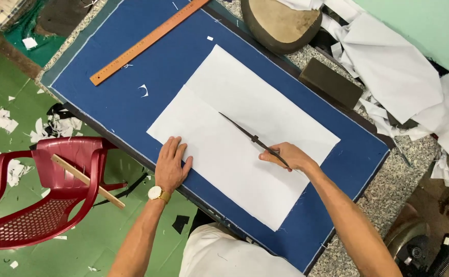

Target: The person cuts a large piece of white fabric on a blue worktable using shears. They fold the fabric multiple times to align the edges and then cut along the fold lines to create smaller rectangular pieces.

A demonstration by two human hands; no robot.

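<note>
The right hand (290, 155) grips the handles of the scissors (252, 137), whose dark blades lie closed and pointing away across the white cloth (245, 128). The left hand (171, 164) lies flat and open on the cloth's near edge. The cloth rests on a blue mat (147, 82), with a wooden ruler (147, 41) at the mat's far side.

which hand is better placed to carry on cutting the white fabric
Right, probably: the right hand already grips the scissors, whose blades lie on the white fabric. The left hand lies flat, pressing the fabric's near edge.
</note>
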